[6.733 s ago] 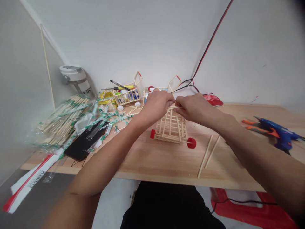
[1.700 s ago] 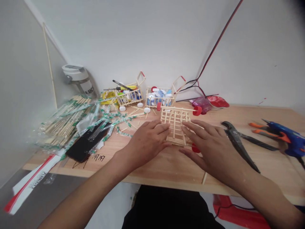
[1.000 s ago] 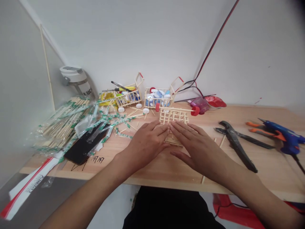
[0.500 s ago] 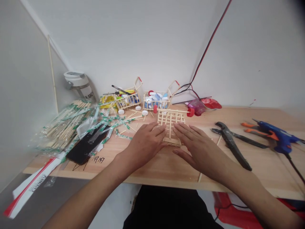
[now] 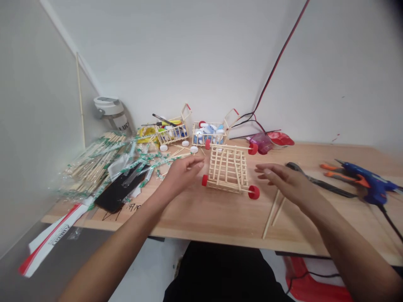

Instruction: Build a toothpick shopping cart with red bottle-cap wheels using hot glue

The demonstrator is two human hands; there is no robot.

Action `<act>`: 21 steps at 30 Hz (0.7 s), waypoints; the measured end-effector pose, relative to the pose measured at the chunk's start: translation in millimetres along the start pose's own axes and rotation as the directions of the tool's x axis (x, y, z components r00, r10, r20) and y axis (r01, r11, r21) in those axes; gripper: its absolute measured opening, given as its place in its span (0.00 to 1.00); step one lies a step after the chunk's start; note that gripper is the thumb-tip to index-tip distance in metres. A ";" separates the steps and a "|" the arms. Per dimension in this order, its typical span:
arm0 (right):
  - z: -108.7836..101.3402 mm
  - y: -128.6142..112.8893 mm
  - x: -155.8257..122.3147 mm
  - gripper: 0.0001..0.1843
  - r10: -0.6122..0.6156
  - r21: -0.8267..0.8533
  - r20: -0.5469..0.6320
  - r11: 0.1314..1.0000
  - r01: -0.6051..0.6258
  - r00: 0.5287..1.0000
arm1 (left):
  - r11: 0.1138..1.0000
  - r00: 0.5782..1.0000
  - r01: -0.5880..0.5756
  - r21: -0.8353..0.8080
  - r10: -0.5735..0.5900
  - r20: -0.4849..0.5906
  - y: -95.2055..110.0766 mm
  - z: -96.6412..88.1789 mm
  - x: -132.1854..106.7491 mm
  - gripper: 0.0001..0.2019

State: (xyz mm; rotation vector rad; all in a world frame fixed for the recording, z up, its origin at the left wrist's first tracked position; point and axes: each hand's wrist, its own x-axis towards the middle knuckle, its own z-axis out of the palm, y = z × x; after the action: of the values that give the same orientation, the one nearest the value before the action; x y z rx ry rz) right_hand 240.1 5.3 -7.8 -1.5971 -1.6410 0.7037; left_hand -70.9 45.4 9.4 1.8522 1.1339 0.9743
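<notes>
A small cart [image 5: 228, 172] built of thin wooden sticks lies wheels-up on the wooden desk in front of me. Red bottle-cap wheels, such as the near right red wheel [image 5: 253, 192], sit at the ends of its two axle sticks. Just left of the cart is my left hand [image 5: 184, 173], fingers stretched toward it and holding nothing. My right hand [image 5: 285, 180] hovers to the right, open, fingers apart from the cart. Beneath that hand lie two loose wooden sticks [image 5: 271, 214] and part of a pair of pliers [image 5: 330, 187], partly hidden.
Two finished stick carts [image 5: 172, 133] stand at the back, filled with caps and small items. At left lie bagged sticks [image 5: 96, 163], a black phone [image 5: 118, 195] and a lidded cup [image 5: 110, 111]. A blue glue gun [image 5: 367, 176] rests at right.
Both hands have come off the cart and moved apart, left hand to the left, right hand to the right. The near red wheels now show. The view has shifted slightly.
</notes>
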 end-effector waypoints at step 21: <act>16.8 -21.5 39.4 0.25 -0.026 0.213 0.262 0.977 -0.032 0.965 | 0.808 0.954 0.300 -0.507 -0.256 0.158 -11.1 21.2 22.4 0.23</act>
State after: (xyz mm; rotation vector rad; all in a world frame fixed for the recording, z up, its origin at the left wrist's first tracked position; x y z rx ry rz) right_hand 215.3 44.4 4.5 -1.3967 -1.6814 1.0967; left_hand -49.0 65.4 -4.6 1.2292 0.9339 0.9134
